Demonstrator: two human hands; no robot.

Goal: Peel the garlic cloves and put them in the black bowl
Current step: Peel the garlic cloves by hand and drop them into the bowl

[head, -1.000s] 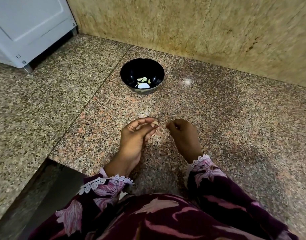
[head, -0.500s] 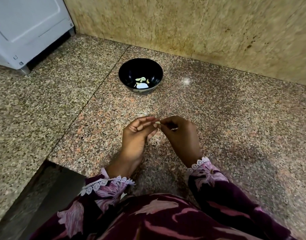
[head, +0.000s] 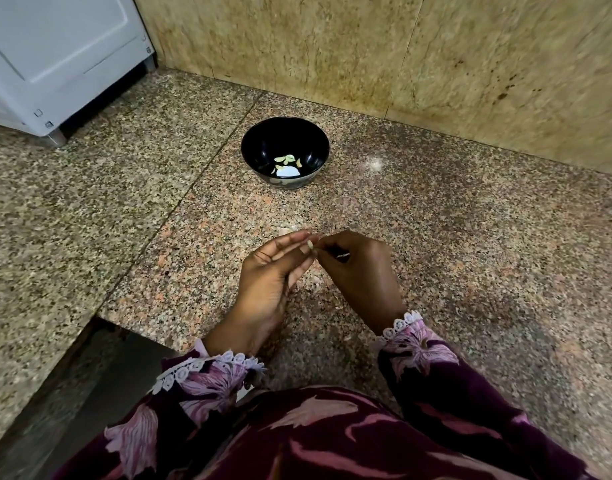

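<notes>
A pale garlic clove (head: 310, 244) sits between the fingertips of both hands, just above the granite floor. My left hand (head: 273, 275) holds it with thumb and fingers, palm turned up. My right hand (head: 358, 268) meets it from the right, its curled fingers pinching at the clove's tip. The black bowl (head: 263, 142) stands on the floor farther away, straight beyond my hands, with several peeled cloves (head: 287, 160) lying in its bottom.
Bits of garlic skin (head: 311, 280) lie on the floor under and beyond my hands. A beige stone wall (head: 401, 57) runs behind the bowl. A white appliance (head: 55, 53) stands at the far left. A darker step edge (head: 100, 358) drops away at the near left.
My right hand, apart from the left a second ago, has moved left and now meets the clove in my left fingertips. The bowl has not moved.
</notes>
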